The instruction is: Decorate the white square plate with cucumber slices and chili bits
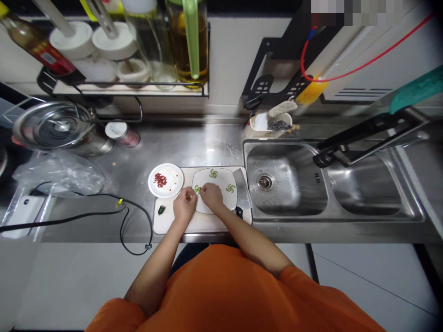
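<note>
A white square plate (221,203) lies on a pale cutting board (169,225). Thin green-edged slices, which look like cucumber, form small pinwheels on it: one at the far edge (213,173), another on the right (230,188), a third on the left (197,189). My left hand (184,206) is closed at the plate's left edge, with a small greenish bit showing between the fingers. Over the left pinwheel, my right hand (212,195) is pinched; its fingertips hide whatever they hold. A dark green chunk (161,210) rests on the board's left.
A small white plate with red bits (160,180) overlaps the board's far-left corner. A knife (243,186) lies along the board's right side, beside the double sink (287,180). Black cable (104,196), a plastic bag (60,173) and a pink-labelled jar (122,133) occupy the left counter.
</note>
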`<action>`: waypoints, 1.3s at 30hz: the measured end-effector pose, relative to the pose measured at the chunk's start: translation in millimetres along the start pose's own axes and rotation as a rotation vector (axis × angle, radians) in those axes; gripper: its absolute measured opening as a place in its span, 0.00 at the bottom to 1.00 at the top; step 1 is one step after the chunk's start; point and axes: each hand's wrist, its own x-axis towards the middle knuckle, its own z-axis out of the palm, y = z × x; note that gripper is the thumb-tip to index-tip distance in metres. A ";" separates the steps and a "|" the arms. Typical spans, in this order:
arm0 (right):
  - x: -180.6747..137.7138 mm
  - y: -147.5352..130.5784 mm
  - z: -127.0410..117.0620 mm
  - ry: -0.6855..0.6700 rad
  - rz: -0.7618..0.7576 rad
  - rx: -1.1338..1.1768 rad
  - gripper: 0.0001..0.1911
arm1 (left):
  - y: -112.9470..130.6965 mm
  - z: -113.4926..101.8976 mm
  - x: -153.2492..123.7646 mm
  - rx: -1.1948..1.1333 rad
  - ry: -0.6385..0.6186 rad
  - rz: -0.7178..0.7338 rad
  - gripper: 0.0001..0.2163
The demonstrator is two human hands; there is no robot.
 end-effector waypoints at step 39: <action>-1.3 6.9 13.9 0.096 -0.281 -0.051 0.11 | -5.4 -1.1 2.7 -0.057 0.030 -0.005 0.04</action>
